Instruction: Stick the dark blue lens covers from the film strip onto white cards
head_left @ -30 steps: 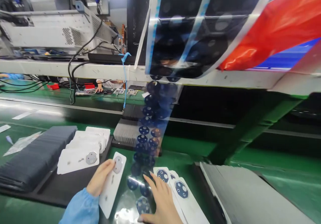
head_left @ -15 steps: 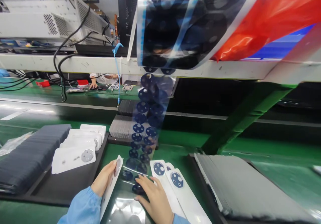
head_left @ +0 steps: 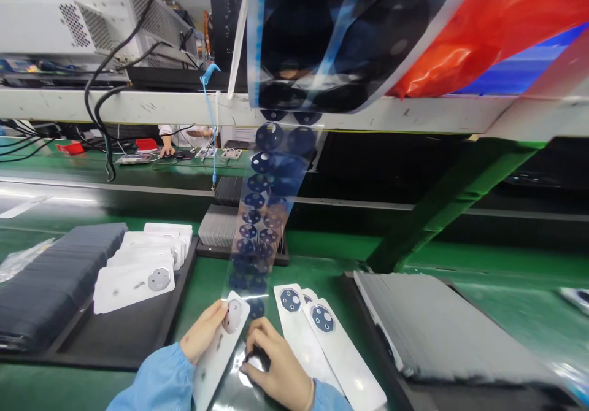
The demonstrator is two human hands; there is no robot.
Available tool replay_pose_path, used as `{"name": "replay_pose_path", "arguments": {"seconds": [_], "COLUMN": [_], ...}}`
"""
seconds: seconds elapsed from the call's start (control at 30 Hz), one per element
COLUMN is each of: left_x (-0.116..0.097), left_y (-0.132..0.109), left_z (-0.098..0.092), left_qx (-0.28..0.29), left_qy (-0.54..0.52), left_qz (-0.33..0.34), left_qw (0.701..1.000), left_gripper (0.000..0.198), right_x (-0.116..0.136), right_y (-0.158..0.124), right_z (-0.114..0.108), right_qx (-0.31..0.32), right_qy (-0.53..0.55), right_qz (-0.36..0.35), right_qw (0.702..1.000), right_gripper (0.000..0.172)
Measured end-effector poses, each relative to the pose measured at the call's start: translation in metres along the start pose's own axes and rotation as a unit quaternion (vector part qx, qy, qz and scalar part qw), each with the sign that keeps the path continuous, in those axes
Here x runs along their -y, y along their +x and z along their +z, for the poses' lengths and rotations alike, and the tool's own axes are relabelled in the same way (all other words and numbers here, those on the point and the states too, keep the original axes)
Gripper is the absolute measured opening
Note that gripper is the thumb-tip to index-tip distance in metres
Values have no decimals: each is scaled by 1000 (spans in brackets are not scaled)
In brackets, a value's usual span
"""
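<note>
My left hand (head_left: 205,331) is closed on a white phone back cover (head_left: 216,362), held tilted with its bare silver camera circle (head_left: 234,314) at the top. To its right, my right hand (head_left: 280,362) pinches a dark round camera sticker (head_left: 258,357) between thumb and fingers, partly hidden by them. A clear film strip (head_left: 262,215) bearing dark round stickers hangs down to just behind both hands. Several white back covers (head_left: 346,356) with dark camera circles lie overlapped beside my right hand. More white covers (head_left: 133,285) with silver circles are fanned out at the left.
A black tray (head_left: 110,340) holds the left covers and a row of dark sheets (head_left: 59,282). At the right, another tray holds grey sheets (head_left: 442,325). A white shelf edge (head_left: 161,105) and a green post (head_left: 442,208) stand ahead. A co-worker's hand (head_left: 167,147) shows beyond.
My left hand has turned the back cover more face-up and moved it slightly right. My right fingers have drawn together from spread on the film into a pinch on a sticker.
</note>
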State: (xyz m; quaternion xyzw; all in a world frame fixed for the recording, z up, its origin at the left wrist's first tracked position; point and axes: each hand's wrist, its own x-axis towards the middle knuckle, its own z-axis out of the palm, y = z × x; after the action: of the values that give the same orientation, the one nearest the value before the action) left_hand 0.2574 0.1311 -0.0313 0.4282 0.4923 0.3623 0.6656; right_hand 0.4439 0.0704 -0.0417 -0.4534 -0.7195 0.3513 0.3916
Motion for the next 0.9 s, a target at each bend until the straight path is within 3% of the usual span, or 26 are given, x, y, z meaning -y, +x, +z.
{"name": "replay_pose_path", "arguments": {"seconds": [0.07, 0.13, 0.23, 0.3, 0.37, 0.6, 0.9], "left_x": [6, 8, 7, 7, 10, 22, 18], "left_y": [3, 4, -1, -6, -12, -20, -28], "left_z": [2, 4, 13, 22, 32, 46, 50], "left_qx": [-25, -35, -34, -20, -1, 69, 128], "left_qy": [6, 3, -1, -12, -31, -63, -58], "left_qz": [5, 6, 1, -5, -7, 9, 16], "left_qw": [1000, 999, 999, 1000, 999, 996, 990], "left_gripper": [44, 47, 47, 43, 40, 48, 49], "right_x": [5, 6, 0, -4, -5, -6, -8], "right_y": [1, 3, 5, 7, 9, 7, 4], "right_z": [-7, -14, -17, -15, -10, 1, 0], "right_qx": [18, 17, -98, -200, -247, -292, -317], "right_qy": [153, 281, 359, 353, 346, 270, 227], "right_qz": [27, 67, 146, 184, 210, 207, 212], "right_qw": [988, 957, 917, 895, 880, 894, 896], "right_gripper": [21, 24, 30, 33, 34, 34, 34]}}
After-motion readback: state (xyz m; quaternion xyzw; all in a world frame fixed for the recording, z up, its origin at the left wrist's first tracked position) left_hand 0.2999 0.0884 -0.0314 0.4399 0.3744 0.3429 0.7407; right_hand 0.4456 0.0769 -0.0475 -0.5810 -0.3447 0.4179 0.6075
